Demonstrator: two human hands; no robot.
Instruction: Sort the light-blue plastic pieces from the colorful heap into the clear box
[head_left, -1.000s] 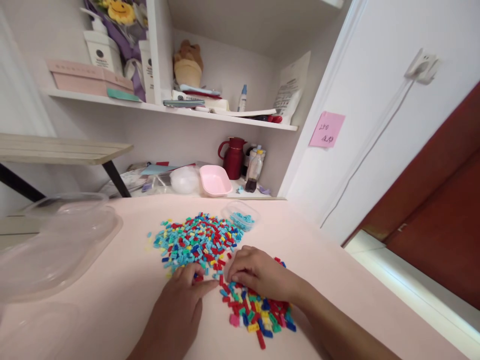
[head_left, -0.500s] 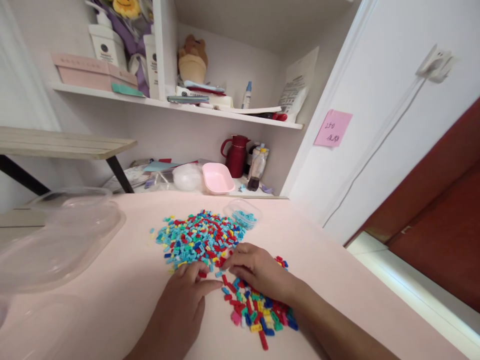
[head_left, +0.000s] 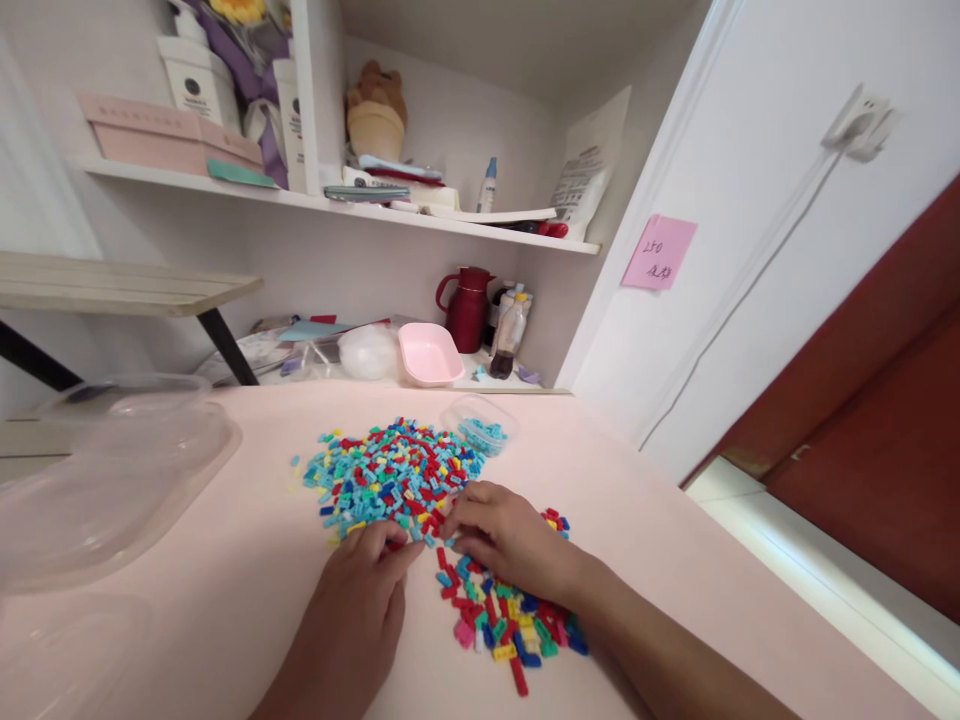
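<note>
A large heap of small plastic toy bricks (head_left: 397,465), mostly light blue and red with some yellow, green and dark blue, lies mid-table. My left hand (head_left: 356,585) is at its near edge, fingers curled and thumb close to the index finger, with a bit of a red brick (head_left: 394,546) showing between them. Opposite it, my right hand (head_left: 510,535) has its thumb and index finger closed around what looks like a light-blue brick (head_left: 450,542). Its palm covers part of a smaller mixed pile of bricks (head_left: 517,620), in which red, yellow, green and blue pieces show.
Behind the heap stands a clear tub (head_left: 491,410) with light-blue bricks in it. Clear plastic trays (head_left: 135,500) lie at the left. A pink basin (head_left: 431,355), a red jug (head_left: 469,310) and a bottle (head_left: 508,340) stand at the back under a shelf (head_left: 450,218).
My left hand has drawn back slightly to the left, away from my right hand. A light-blue brick now shows at my right fingertips. The whole view has shifted a little.
</note>
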